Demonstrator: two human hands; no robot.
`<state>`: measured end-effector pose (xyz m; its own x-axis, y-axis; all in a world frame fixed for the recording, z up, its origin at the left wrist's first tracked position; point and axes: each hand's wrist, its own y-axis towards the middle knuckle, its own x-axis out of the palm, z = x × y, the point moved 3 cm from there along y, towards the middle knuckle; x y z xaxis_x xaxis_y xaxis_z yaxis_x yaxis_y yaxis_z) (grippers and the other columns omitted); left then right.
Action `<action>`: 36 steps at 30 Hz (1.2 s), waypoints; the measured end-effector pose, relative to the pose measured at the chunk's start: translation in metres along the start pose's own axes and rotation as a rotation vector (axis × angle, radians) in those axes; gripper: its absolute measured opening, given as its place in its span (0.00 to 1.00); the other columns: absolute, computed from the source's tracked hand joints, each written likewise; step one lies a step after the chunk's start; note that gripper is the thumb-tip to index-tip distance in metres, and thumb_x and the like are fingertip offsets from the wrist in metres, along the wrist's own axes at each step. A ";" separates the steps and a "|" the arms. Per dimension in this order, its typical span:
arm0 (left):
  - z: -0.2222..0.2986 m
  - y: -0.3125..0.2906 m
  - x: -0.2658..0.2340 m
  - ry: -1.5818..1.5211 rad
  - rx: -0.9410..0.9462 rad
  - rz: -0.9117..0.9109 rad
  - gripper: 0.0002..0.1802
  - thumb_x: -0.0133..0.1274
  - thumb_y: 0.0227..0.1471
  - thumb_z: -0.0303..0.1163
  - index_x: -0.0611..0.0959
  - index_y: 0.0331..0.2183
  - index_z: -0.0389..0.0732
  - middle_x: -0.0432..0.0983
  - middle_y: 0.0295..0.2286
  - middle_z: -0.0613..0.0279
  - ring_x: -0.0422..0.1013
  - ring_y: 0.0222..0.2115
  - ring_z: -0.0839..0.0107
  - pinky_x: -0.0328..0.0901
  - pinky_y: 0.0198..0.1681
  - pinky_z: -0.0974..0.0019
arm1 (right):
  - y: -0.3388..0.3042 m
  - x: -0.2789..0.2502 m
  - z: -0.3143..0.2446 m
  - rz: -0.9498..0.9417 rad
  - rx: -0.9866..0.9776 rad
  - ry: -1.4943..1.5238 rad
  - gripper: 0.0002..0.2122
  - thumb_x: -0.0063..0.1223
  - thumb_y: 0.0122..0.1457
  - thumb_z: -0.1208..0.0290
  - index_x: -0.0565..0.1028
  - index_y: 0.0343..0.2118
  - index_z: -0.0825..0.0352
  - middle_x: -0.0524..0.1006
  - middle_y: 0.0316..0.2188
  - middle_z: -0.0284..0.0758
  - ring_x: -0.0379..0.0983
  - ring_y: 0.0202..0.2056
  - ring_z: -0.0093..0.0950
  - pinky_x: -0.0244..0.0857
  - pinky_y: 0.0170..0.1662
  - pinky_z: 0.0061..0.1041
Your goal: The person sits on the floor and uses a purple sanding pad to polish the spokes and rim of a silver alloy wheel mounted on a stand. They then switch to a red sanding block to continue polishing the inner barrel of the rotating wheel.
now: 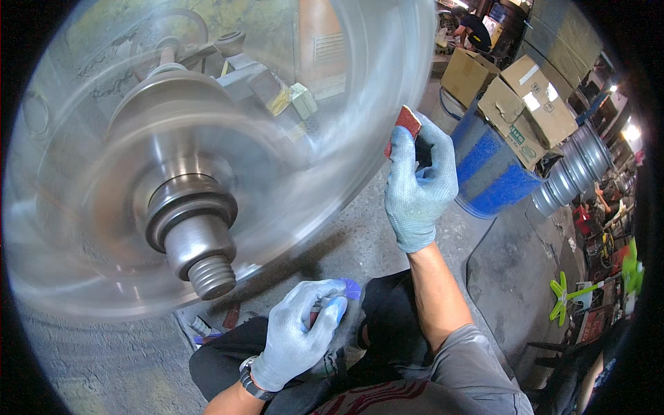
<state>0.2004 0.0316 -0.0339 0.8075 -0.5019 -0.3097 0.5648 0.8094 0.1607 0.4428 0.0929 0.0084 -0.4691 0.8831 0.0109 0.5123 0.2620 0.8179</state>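
Observation:
A large wheel rim (373, 138), blurred as it spins, fills the left side. It turns around a metal shaft with a threaded end (213, 278). My right hand (423, 183), in a grey-blue knit glove, pinches a folded piece of red sandpaper (408, 122) beside the wheel's right edge. A small gap seems to lie between the paper and the wheel. Low over my lap, my gloved left hand (294, 335) is curled closed. Something dark red shows between its thumb and fingers, and a purple patch (352, 288) at its fingertips; what it is stays unclear.
A blue barrel (494, 162) topped with open cardboard boxes (529, 104) stands to the right, with stacked silver wheel rims (573, 168) beside it. Farther right is a green star-shaped stand base (559, 297). Another person (474, 31) works far back. Machine parts sit behind the spinning wheel.

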 end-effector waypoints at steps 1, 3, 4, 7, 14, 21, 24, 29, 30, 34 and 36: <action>0.000 0.000 0.000 -0.002 -0.006 0.001 0.13 0.59 0.63 0.29 0.87 0.46 0.33 0.85 0.43 0.48 0.82 0.42 0.60 0.73 0.50 0.61 | 0.000 0.000 0.001 -0.001 0.000 0.000 0.11 0.65 0.65 0.79 0.83 0.49 0.70 0.81 0.37 0.37 0.77 0.35 0.24 0.72 0.41 0.25; -0.001 0.000 0.001 -0.004 -0.004 0.003 0.13 0.59 0.63 0.29 0.87 0.46 0.33 0.85 0.43 0.48 0.82 0.42 0.60 0.73 0.49 0.61 | -0.001 0.000 0.004 0.004 -0.012 0.013 0.11 0.65 0.65 0.78 0.83 0.49 0.70 0.81 0.37 0.36 0.77 0.36 0.24 0.72 0.42 0.25; -0.001 -0.001 0.001 -0.005 -0.002 0.005 0.12 0.59 0.63 0.29 0.87 0.46 0.34 0.85 0.43 0.48 0.82 0.42 0.60 0.73 0.49 0.61 | 0.000 0.000 0.004 0.004 -0.012 0.013 0.11 0.65 0.65 0.78 0.83 0.49 0.70 0.81 0.37 0.36 0.77 0.36 0.24 0.72 0.42 0.25; 0.001 0.000 0.000 -0.011 -0.012 0.005 0.12 0.59 0.64 0.29 0.87 0.46 0.34 0.85 0.42 0.48 0.82 0.42 0.61 0.73 0.49 0.61 | -0.001 0.000 0.002 -0.007 -0.015 0.006 0.11 0.65 0.64 0.78 0.83 0.49 0.69 0.81 0.37 0.36 0.77 0.36 0.24 0.72 0.42 0.25; 0.001 0.001 0.000 -0.006 0.000 0.005 0.12 0.59 0.64 0.29 0.87 0.46 0.33 0.85 0.42 0.48 0.81 0.41 0.62 0.74 0.48 0.61 | 0.000 0.000 0.001 -0.001 -0.009 -0.006 0.11 0.65 0.64 0.78 0.83 0.49 0.69 0.80 0.37 0.36 0.76 0.35 0.24 0.72 0.41 0.24; 0.000 0.000 0.000 -0.004 -0.006 -0.001 0.12 0.58 0.63 0.28 0.87 0.46 0.33 0.85 0.42 0.48 0.82 0.41 0.62 0.73 0.48 0.62 | -0.002 0.001 0.004 -0.001 0.028 0.029 0.12 0.65 0.64 0.78 0.83 0.49 0.70 0.80 0.35 0.35 0.76 0.34 0.23 0.72 0.40 0.24; -0.001 0.000 0.000 -0.002 -0.008 0.000 0.12 0.58 0.63 0.27 0.87 0.46 0.33 0.85 0.41 0.48 0.82 0.41 0.62 0.73 0.48 0.62 | -0.001 0.000 0.000 -0.016 -0.006 0.011 0.12 0.65 0.64 0.78 0.83 0.49 0.70 0.79 0.35 0.35 0.76 0.34 0.23 0.72 0.40 0.24; 0.000 0.000 0.000 -0.009 0.002 0.004 0.12 0.58 0.63 0.28 0.87 0.46 0.33 0.85 0.41 0.48 0.81 0.40 0.63 0.73 0.47 0.62 | -0.002 -0.001 0.000 -0.014 -0.002 -0.009 0.11 0.64 0.64 0.78 0.83 0.49 0.70 0.80 0.35 0.36 0.76 0.34 0.24 0.71 0.40 0.25; 0.000 0.000 0.001 -0.010 0.001 0.005 0.12 0.58 0.63 0.28 0.87 0.46 0.33 0.85 0.41 0.48 0.81 0.40 0.63 0.73 0.47 0.62 | -0.002 -0.001 0.000 -0.022 0.016 -0.017 0.11 0.64 0.64 0.78 0.83 0.49 0.70 0.80 0.35 0.36 0.76 0.34 0.25 0.71 0.40 0.25; 0.001 0.000 0.000 -0.003 -0.001 0.010 0.12 0.59 0.63 0.28 0.87 0.46 0.33 0.85 0.41 0.48 0.81 0.40 0.62 0.73 0.48 0.62 | -0.002 0.000 0.001 -0.007 -0.037 -0.004 0.12 0.65 0.64 0.78 0.83 0.49 0.70 0.80 0.36 0.37 0.77 0.35 0.26 0.72 0.40 0.26; 0.000 -0.001 0.000 -0.004 -0.004 0.011 0.12 0.59 0.63 0.28 0.87 0.46 0.33 0.85 0.42 0.48 0.82 0.41 0.62 0.73 0.48 0.62 | -0.002 0.000 -0.004 -0.017 -0.003 -0.044 0.11 0.65 0.64 0.77 0.83 0.49 0.70 0.81 0.36 0.38 0.78 0.35 0.27 0.72 0.41 0.27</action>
<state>0.2000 0.0308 -0.0342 0.8145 -0.4940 -0.3042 0.5550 0.8162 0.1606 0.4388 0.0904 0.0092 -0.4459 0.8947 -0.0280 0.5020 0.2758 0.8197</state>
